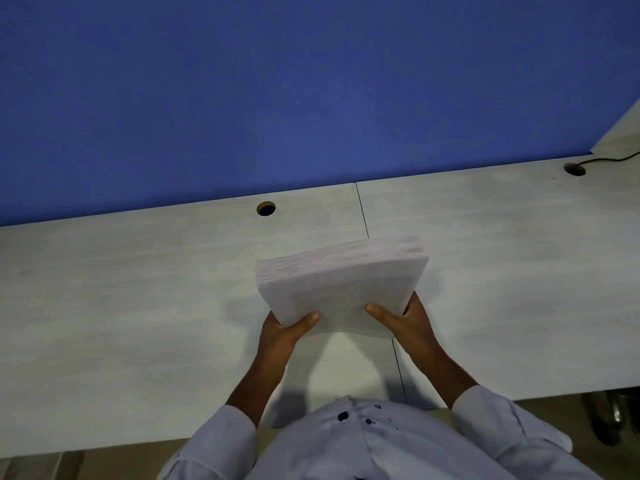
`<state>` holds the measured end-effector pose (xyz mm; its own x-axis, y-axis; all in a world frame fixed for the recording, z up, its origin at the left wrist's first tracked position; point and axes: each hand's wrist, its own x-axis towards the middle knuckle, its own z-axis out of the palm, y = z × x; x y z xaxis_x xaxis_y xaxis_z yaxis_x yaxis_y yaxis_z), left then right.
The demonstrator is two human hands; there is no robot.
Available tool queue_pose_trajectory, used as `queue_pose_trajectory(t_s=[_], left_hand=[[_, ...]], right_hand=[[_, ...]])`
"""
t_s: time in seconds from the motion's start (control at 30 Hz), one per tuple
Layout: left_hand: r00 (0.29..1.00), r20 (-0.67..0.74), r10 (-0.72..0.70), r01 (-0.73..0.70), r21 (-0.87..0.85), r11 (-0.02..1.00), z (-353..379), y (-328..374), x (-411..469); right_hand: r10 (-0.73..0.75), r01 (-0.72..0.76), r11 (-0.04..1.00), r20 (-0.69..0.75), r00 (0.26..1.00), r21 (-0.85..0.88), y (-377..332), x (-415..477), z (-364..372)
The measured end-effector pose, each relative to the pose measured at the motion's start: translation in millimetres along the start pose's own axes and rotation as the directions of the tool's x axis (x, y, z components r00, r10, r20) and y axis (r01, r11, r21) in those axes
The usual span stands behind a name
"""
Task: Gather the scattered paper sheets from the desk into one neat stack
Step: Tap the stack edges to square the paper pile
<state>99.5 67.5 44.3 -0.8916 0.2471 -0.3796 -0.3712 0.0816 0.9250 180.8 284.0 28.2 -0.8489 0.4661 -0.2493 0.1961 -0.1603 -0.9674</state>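
A pale shirt [363, 445] with dark spots on the chest fills the near edge, and both sleeves reach forward over the desk [138, 289]. The forearms converge toward the middle. The left hand [287, 329] grips the near left corner of the paper stack [343, 285], thumb laid across the top sheet and the other fingers hidden beneath. The right hand [407, 317] grasps the near right corner the same way — thumb on top, pointing inward.

The stack sits between the hands over the desk's middle, covering part of the seam [362, 209] between two panels. Its long axis runs left to right, its far edge angled up toward the right. Sheet edges show slightly fanned along the far and left sides. Whether its underside touches the desk cannot be told; a soft shadow lies around it.

The desk is pale wood-grain laminate. Farther back are a round cable hole [266, 208] and, at far right, a second hole [575, 169] with a dark cable [609, 160] — behind them, a blue partition [277, 81].
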Motion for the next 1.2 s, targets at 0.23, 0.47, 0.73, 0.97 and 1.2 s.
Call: queue_pose_trajectory(t_s=[0.23, 0.47, 0.73, 0.97, 1.2], left_hand=[[0.995, -0.09, -0.031, 0.038, 0.072, 0.997, 13.0, -1.9, 15.9], [0.994, -0.099, -0.047, 0.065, 0.192, 0.979, 15.1, -3.3, 32.4], [0.856, 0.232, -0.462, 0.497, -0.126, 0.858, -2.8, -34.1, 14.9], [0.765, 0.377, -0.522, 0.64, -0.353, 0.682, -12.9, -45.1, -13.4], [0.765, 0.262, -0.589, 0.635, -0.147, 0.759, -12.9, -55.7, -17.8]], right_hand=[[0.056, -0.054, 0.997, 0.02, 0.998, -0.048, 5.7, 20.0, 11.0], [0.109, -0.097, 0.981, 0.06, 0.992, -0.166, 8.8, 37.9, 6.4], [0.45, -0.454, 0.891, 0.12, 0.885, 0.01, 31.6, 12.5, -0.4], [0.609, -0.653, 0.741, 0.257, 0.751, 0.154, 50.4, 0.1, -13.3], [0.556, -0.557, 0.83, 0.087, 0.827, -0.014, 48.6, -12.5, -7.6]])
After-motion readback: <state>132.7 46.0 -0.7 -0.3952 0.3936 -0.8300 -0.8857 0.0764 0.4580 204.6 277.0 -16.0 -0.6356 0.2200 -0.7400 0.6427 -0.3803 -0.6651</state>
